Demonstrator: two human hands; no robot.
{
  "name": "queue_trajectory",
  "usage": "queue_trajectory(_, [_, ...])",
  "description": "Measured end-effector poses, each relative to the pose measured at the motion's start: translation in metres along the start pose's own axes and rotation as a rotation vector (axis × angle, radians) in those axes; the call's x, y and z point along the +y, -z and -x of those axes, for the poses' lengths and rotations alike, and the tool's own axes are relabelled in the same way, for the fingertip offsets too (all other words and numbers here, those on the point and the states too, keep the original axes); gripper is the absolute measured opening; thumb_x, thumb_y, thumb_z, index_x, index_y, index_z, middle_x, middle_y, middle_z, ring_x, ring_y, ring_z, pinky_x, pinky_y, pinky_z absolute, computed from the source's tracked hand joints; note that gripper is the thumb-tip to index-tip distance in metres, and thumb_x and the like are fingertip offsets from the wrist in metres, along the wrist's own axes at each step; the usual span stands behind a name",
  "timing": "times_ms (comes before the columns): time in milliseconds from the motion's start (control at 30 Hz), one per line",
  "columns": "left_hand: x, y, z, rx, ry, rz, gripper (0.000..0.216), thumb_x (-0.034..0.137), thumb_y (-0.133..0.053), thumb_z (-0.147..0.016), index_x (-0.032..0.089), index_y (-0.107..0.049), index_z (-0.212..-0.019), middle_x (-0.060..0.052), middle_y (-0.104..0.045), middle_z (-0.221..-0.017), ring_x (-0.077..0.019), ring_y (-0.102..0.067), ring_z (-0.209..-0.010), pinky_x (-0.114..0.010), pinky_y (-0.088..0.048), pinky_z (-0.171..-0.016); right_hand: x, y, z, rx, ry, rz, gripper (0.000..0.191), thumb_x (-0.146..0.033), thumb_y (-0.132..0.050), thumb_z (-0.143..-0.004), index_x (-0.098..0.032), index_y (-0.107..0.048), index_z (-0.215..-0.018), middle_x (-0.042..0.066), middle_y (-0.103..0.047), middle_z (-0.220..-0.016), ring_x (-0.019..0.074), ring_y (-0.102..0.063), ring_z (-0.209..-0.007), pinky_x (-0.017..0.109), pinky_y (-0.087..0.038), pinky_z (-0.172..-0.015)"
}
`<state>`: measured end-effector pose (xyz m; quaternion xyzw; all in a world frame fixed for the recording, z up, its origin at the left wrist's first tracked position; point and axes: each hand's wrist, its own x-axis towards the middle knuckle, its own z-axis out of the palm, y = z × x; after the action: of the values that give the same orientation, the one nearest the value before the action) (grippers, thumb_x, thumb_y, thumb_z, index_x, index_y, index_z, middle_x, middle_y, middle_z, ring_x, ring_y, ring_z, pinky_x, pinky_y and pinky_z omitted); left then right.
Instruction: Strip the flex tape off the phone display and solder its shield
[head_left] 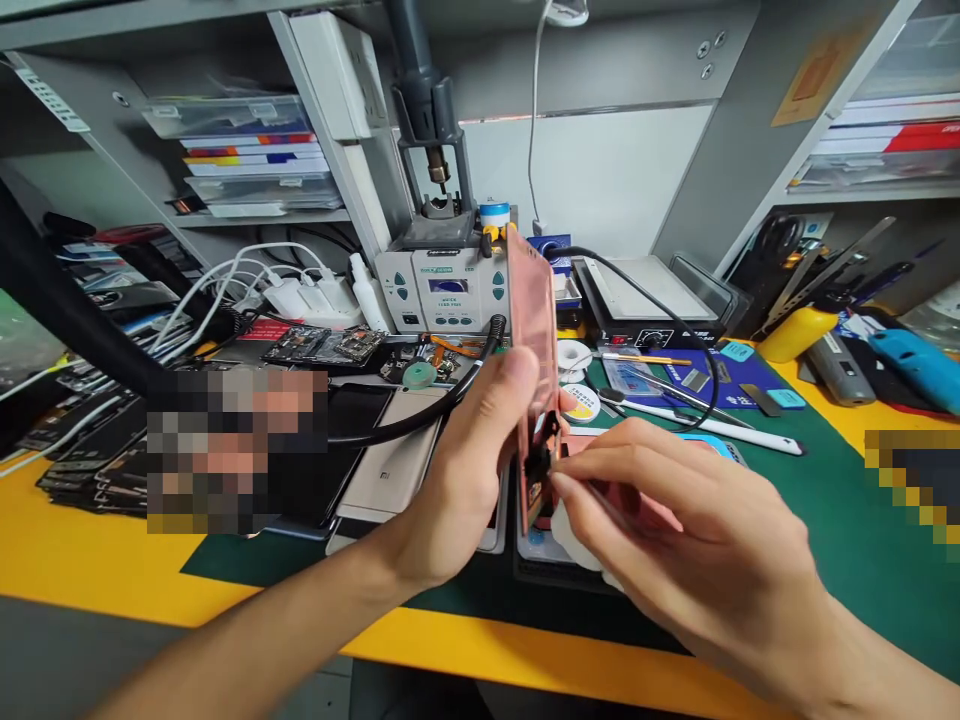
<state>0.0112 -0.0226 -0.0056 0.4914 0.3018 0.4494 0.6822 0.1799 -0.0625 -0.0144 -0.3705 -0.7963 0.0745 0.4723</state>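
A gold Mi phone (385,468) lay on the left, near the left hand (469,470). That hand was closed around the pink phone housing (534,320), thumb on its left side and fingertips showing at its right, holding it nearly upright and edge-on above the green mat (847,485). The housing looked light, thin and stiff, probably smooth enough to slip; its long edges seemed the safest hold, while the dark parts (538,462) in its lower end looked fragile. The right hand (697,510) had thumb and forefinger nearly together at that end; whether they gripped anything could not be told.
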Motion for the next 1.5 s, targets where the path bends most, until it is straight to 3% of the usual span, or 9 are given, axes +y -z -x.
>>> queue_trajectory(67, [0.0,0.002,-0.001,0.103,-0.248,-0.248,0.045,0.057,-0.067,-0.092,0.025,-0.062,-0.123,-0.005,-0.071,-0.098,-0.0217,-0.07,-0.082,-0.036,-0.057,-0.067,0.0,0.003,-0.002,-0.013,-0.068,-0.01,0.01,-0.009,-0.067,-0.094,-0.018,-0.069,-0.093,0.0,-0.066,-0.077,0.0084,-0.058,-0.061,0.022,-0.046,-0.055])
queue_trajectory(200, [-0.002,0.005,-0.004,0.254,-0.772,-0.842,0.074,0.043,-0.087,-0.075,0.015,-0.057,-0.136,-0.01,-0.069,-0.115,-0.0231,-0.066,-0.103,-0.038,-0.055,-0.093,0.003,0.006,-0.004,0.016,-0.088,0.078,0.025,-0.013,-0.062,-0.094,-0.023,-0.053,-0.073,-0.006,-0.047,-0.063,0.0081,-0.04,-0.052,0.022,-0.033,-0.046])
queue_trajectory(367, [-0.003,0.01,-0.006,0.283,-1.023,-1.074,0.078,0.052,-0.084,-0.076,0.001,-0.061,-0.13,-0.017,-0.071,-0.111,-0.0246,-0.065,-0.105,-0.039,-0.056,-0.096,0.009,0.004,0.002,0.03,-0.089,0.147,0.026,-0.015,-0.061,-0.089,-0.023,-0.05,-0.068,-0.007,-0.045,-0.056,0.0094,-0.038,-0.049,0.022,-0.033,-0.044])
queue_trajectory(733, [-0.004,0.012,-0.005,0.299,-1.066,-1.062,0.079,0.052,-0.088,-0.074,0.007,-0.059,-0.132,-0.015,-0.071,-0.112,-0.0234,-0.066,-0.105,-0.039,-0.057,-0.096,0.012,0.002,0.004,0.003,-0.217,0.095,0.026,-0.017,-0.062,-0.088,-0.022,-0.054,-0.065,-0.004,-0.051,-0.057,0.011,-0.043,-0.052,0.023,-0.037,-0.046])
queue_trajectory(867, [-0.001,0.007,-0.004,0.378,-0.798,-0.783,0.076,0.046,-0.089,-0.073,0.019,-0.056,-0.136,-0.008,-0.069,-0.116,-0.0218,-0.068,-0.1,-0.035,-0.058,-0.08,0.002,0.007,-0.008,-0.099,-0.293,-0.142,0.02,-0.011,-0.063,-0.09,-0.022,-0.066,-0.074,-0.002,-0.062,-0.069,0.0104,-0.055,-0.059,0.019,-0.044,-0.049])
queue_trajectory(967, [0.003,0.005,-0.006,0.4,-0.549,-0.559,0.073,0.05,-0.087,-0.076,0.022,-0.056,-0.135,-0.007,-0.07,-0.112,-0.0223,-0.07,-0.097,-0.034,-0.057,-0.074,-0.002,0.008,-0.008,-0.144,-0.193,-0.211,0.016,-0.009,-0.068,-0.089,-0.023,-0.075,-0.086,0.006,-0.072,-0.098,0.0165,-0.07,-0.086,0.022,-0.057,-0.065])
queue_trajectory(1067, [0.006,0.004,-0.008,0.409,-0.445,-0.495,0.067,0.054,-0.086,-0.077,0.023,-0.059,-0.13,-0.005,-0.071,-0.106,-0.0224,-0.07,-0.093,-0.036,-0.056,-0.079,-0.004,0.003,-0.005,-0.116,-0.087,-0.168,0.017,-0.006,-0.068,-0.089,-0.021,-0.075,-0.091,0.01,-0.074,-0.109,0.0169,-0.073,-0.088,0.024,-0.061,-0.069])
queue_trajectory(1267, [0.001,0.002,-0.009,0.454,-0.512,-0.516,0.064,0.053,-0.089,-0.074,0.022,-0.062,-0.123,-0.001,-0.066,-0.096,-0.0184,-0.067,-0.088,-0.03,-0.057,-0.074,-0.003,-0.007,-0.006,0.064,0.027,0.013,0.016,-0.003,-0.069,-0.088,-0.018,-0.073,-0.091,0.008,-0.079,-0.094,0.0143,-0.074,-0.077,0.022,-0.062,-0.066])
queue_trajectory(1500, [0.008,0.007,-0.005,0.437,-0.701,-0.659,0.025,0.033,-0.066,-0.099,0.022,-0.072,-0.12,-0.005,-0.074,-0.109,-0.0203,-0.072,-0.1,-0.027,-0.058,-0.07,-0.001,0.003,-0.007,0.218,-0.276,-0.088,0.01,-0.013,-0.075,-0.089,-0.022,-0.077,-0.086,-0.003,-0.076,-0.076,0.0077,-0.065,-0.055,0.013,-0.054,-0.047])
